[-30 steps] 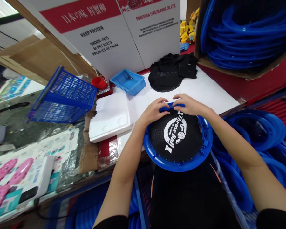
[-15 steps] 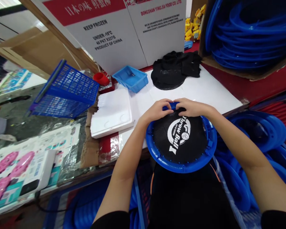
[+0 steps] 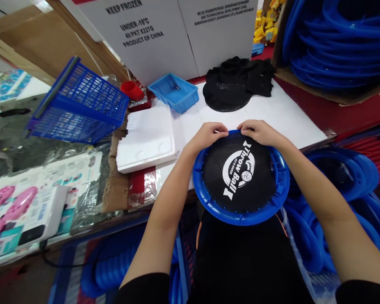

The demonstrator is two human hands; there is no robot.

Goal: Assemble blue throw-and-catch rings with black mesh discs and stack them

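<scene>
A blue plastic ring (image 3: 240,219) rests tilted on my lap against the table edge. Across it lies a round piece of black mesh (image 3: 262,173) with white "Throw Ball" lettering; small pegs show along the rim. My left hand (image 3: 209,136) pinches the far edge of the ring, left of its top, where the mesh meets the rim. A short way to the right, my right hand (image 3: 261,133) grips the same edge with thumb and fingers. What exactly lies under the fingertips is hidden. Beyond my hands, a pile of black mesh pieces (image 3: 228,93) lies on the white tabletop (image 3: 288,109).
Left of the hands are a white foam block (image 3: 148,143), a light-blue tray (image 3: 180,97), a red cup (image 3: 132,90) and a blue basket (image 3: 82,105). A carton of blue rings (image 3: 335,55) stands at the back right. More rings (image 3: 345,173) are stacked below right.
My hands have moved slightly apart along the far rim, and the fingers now lie closer to the edge. The lettering shows more fully. The view has tipped down a little.
</scene>
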